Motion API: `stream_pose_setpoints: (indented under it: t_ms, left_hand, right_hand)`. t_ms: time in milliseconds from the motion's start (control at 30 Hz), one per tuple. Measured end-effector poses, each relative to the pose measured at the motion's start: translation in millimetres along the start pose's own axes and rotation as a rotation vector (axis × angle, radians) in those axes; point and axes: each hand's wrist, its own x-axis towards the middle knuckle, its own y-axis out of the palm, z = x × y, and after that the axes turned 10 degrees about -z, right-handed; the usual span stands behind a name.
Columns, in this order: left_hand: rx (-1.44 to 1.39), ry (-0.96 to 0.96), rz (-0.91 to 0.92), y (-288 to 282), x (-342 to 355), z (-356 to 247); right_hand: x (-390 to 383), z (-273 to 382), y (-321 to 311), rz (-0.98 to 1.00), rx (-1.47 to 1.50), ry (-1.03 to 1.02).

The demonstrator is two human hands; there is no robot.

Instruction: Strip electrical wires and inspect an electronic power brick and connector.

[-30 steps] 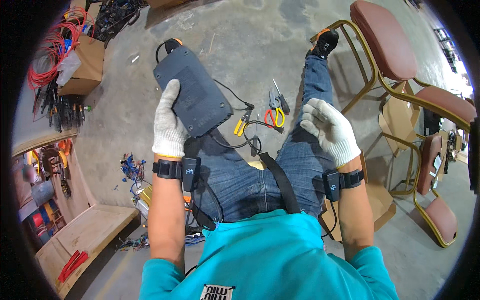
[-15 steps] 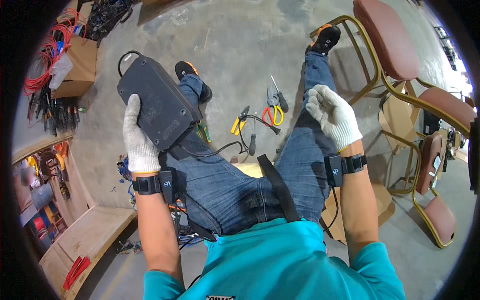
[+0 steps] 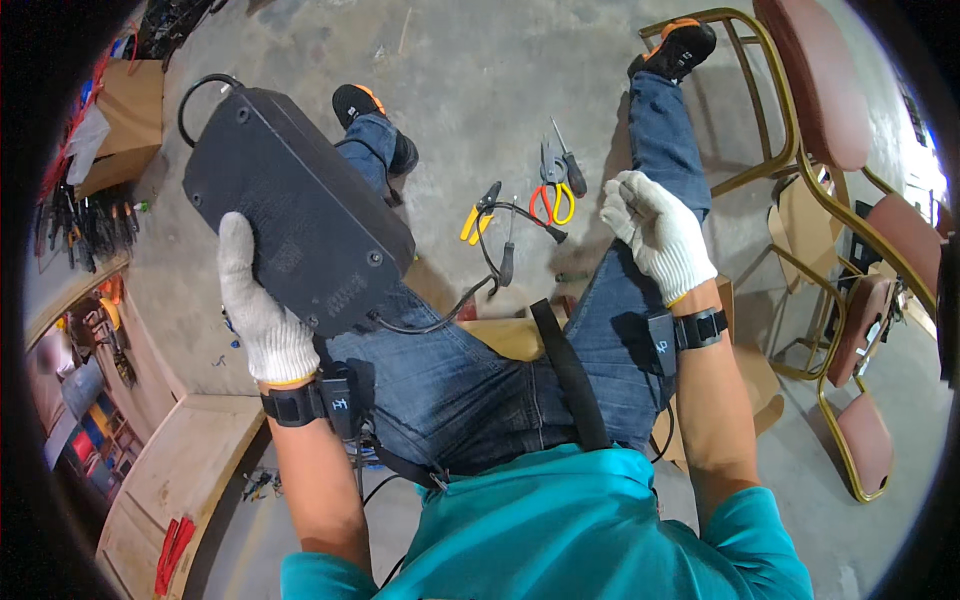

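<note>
A large dark grey plastic box (image 3: 290, 190) with screws near its corners is in my left hand (image 3: 262, 320), tilted over my left thigh. The white-gloved thumb presses on its upper face; the other fingers are hidden beneath. From its near end a black power cord (image 3: 440, 325) runs to the floor, and a cable loop (image 3: 182, 105) sticks out of its far end. My right hand (image 3: 662, 240), also gloved, hovers over my right thigh with fingers curled together. Whether something small is inside them is hidden.
Between my legs lie yellow-handled pliers (image 3: 481, 215), larger pliers (image 3: 553, 190) with red and yellow handles, and two screwdrivers, one dark-handled (image 3: 507, 265), another (image 3: 572, 170). Pink-padded chairs (image 3: 820, 90) stand at right. A cardboard box (image 3: 128, 120) and a wooden bench (image 3: 185, 450) are at left.
My left hand has brought the box nearer and a little to the left, so it looks larger. The right hand has shifted slightly left, its fingers still curled. The view has moved a little.
</note>
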Motion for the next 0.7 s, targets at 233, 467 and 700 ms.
stream_pose_setpoints:
  t_ms: [233, 467, 700]
  left_hand:
    - [-0.02, 0.012, -0.086, -6, -1, -1]
    - [-0.592, -0.372, 0.478, 10, -4, 1]
    - [-0.139, -0.076, 0.071, 25, 0, 11]
  right_hand:
    - [0, 9, 2, 0.079, -0.043, -0.061]
    - [3, 12, 10, 0.018, -0.052, -0.034]
    - [5, 38, 7, 0.015, -0.015, -0.029]
